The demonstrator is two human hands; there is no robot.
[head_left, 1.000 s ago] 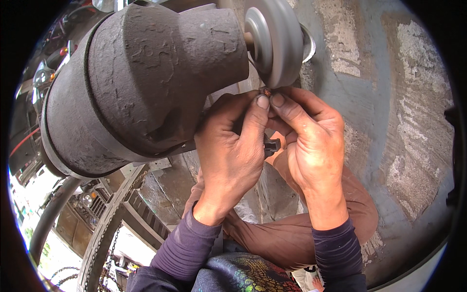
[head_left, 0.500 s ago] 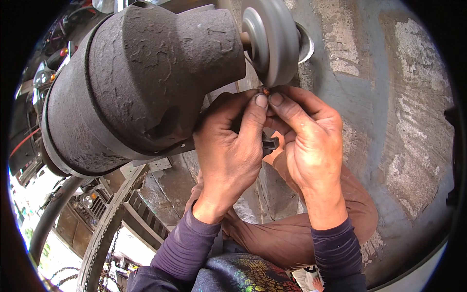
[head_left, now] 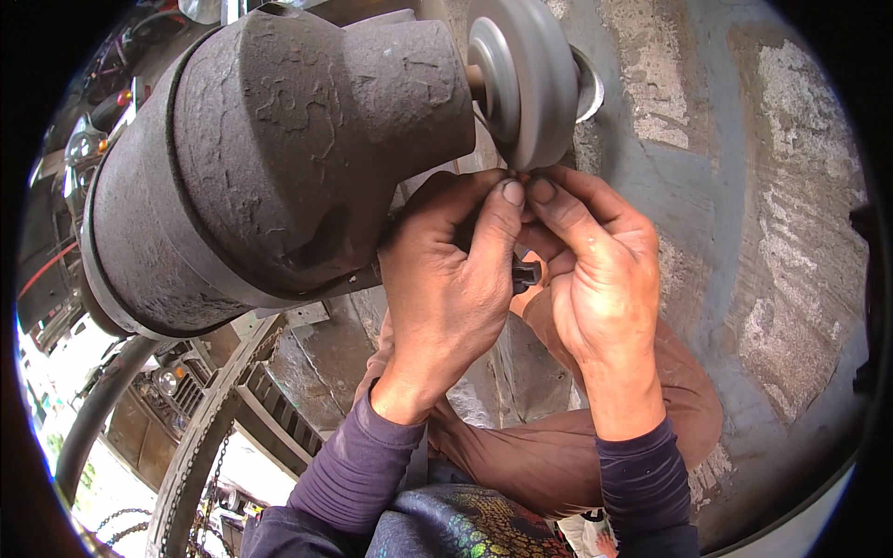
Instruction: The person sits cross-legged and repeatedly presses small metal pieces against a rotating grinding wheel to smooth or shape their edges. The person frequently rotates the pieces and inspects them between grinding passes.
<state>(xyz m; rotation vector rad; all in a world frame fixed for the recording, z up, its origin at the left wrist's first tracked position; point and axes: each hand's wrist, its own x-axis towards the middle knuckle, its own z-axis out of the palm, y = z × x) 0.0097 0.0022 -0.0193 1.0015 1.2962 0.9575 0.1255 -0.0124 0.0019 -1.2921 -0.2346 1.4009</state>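
Observation:
Both my hands meet at the lower edge of a grey grinding wheel, whose smooth, smeared face looks to be spinning. My left hand pinches with thumb and forefinger from the left. From the other side my right hand does the same, thumb tip close to the left thumb. Between the fingertips a tiny reddish piece barely shows; its kind cannot be made out. It sits right under the wheel's rim, and whether it touches is hidden. A black, square-ended part shows beside my left palm.
The bulky dark grinder housing fills the upper left, its shaft running to the wheel. Below it stand a curved metal frame with a chain and a dark pipe. My bent leg is under my forearms, over a patched, worn floor.
My hands have shifted slightly to the right along the wheel's lower edge. The reddish piece is now more covered by my fingertips.

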